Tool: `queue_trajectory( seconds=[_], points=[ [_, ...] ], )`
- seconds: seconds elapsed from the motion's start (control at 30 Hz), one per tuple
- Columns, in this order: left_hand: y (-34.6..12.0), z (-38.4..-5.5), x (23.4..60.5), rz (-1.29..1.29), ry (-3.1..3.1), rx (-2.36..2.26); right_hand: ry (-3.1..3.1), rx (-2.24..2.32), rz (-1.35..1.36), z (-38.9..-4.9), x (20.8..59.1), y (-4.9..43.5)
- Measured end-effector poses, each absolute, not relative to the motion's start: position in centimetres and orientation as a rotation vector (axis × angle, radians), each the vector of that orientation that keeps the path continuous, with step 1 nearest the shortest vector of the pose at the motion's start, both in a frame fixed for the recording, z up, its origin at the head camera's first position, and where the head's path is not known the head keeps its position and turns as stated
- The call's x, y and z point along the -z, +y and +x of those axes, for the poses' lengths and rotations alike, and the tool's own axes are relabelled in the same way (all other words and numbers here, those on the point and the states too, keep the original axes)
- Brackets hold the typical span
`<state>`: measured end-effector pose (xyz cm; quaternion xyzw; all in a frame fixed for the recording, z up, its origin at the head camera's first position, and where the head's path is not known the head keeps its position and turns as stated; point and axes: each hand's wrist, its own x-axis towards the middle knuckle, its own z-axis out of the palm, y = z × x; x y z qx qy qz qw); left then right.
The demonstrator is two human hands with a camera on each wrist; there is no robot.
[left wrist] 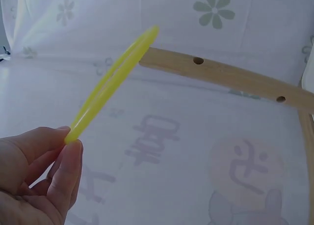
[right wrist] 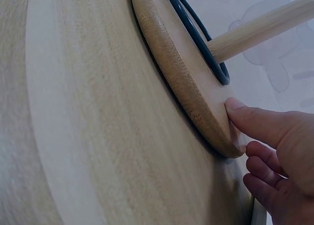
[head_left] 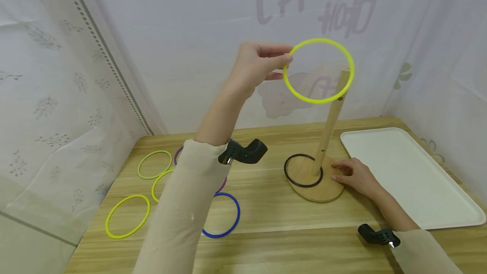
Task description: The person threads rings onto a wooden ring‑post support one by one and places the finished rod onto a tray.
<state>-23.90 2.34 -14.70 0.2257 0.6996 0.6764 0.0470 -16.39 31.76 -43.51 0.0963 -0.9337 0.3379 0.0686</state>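
Note:
High over the table my left hand [head_left: 258, 67] pinches a bright yellow ring [head_left: 318, 101] by its left edge, between thumb and fingers. The ring is tilted and overlaps the top of an upright wooden post [head_left: 330, 126] in the head view. From the left wrist, the far edge of the ring appears right at the post's tip. The post rises from a round wooden base [head_left: 323, 195]. A black ring [head_left: 285, 170] lies on that base around the post's foot. My right hand [head_left: 357, 176] grips the base's right edge, thumb [right wrist: 240, 109] on top and fingers at the rim.
On the table's left lie several rings: a lime green one [head_left: 138, 167], yellow ones [head_left: 118, 237], a blue one [head_left: 239, 210] and a purple one [head_left: 224, 185]. My left sleeve [head_left: 179, 206] hides part of them. A white tray [head_left: 395, 160] lies to the right.

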Motion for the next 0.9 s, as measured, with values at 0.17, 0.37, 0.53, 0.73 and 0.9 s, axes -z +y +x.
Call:
queue_trajectory(
  seconds=[0.17,0.37,0.53,0.73,0.9],
  points=[
    [3.6,-24.4,15.5,0.683,2.087,-2.078,-2.814,-1.038,0.278,-16.2,43.5,31.6],
    [4.8,-25.2,17.9,0.621,2.11,-2.022,-2.814,-1.034,0.267,-16.3,43.3,31.5],
    [5.6,-25.8,21.4,0.549,2.138,-1.932,-2.816,-1.032,0.269,-16.2,43.2,31.5],
    [6.2,-26.1,27.3,0.511,2.163,-1.843,-2.822,-1.015,0.267,-16.2,43.2,31.5],
    [6.0,-25.9,31.7,0.444,2.154,-1.808,-2.813,-1.012,0.283,-16.2,43.1,31.5]
  ],
)
